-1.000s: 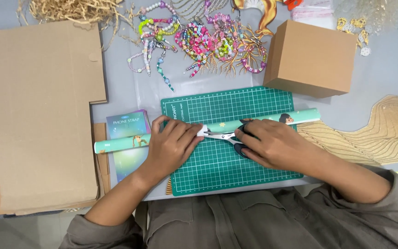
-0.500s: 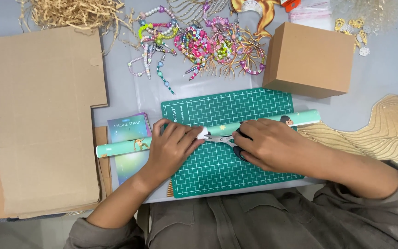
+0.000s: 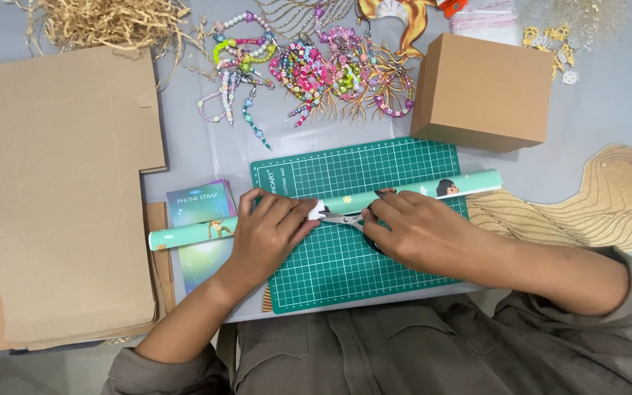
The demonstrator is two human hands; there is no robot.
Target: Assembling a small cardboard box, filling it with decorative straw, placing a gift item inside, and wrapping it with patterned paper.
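Note:
A long roll of mint-green printed paper (image 3: pixel 418 192) lies across a green cutting mat (image 3: pixel 374 164). My left hand (image 3: pixel 272 230) presses down on the roll left of its middle. My right hand (image 3: pixel 415 232) holds black-handled scissors (image 3: pixel 345 218), whose silver blades point left and meet the roll beside a small white piece at my left fingertips. The roll's left end (image 3: pixel 184 235) sticks out past the mat, over a stack of printed cards (image 3: pixel 197 203).
A flat cardboard sheet (image 3: pixel 60 183) lies at the left. A closed brown box (image 3: pixel 480 91) stands behind the mat at the right. Several colourful bead straps (image 3: pixel 309 69) and paper shreds (image 3: pixel 104 18) lie at the back. Ridged brown paper (image 3: pixel 608 197) covers the right.
My right hand has slid a little to the left along the roll with the scissors. My left hand has stayed pressed on the roll.

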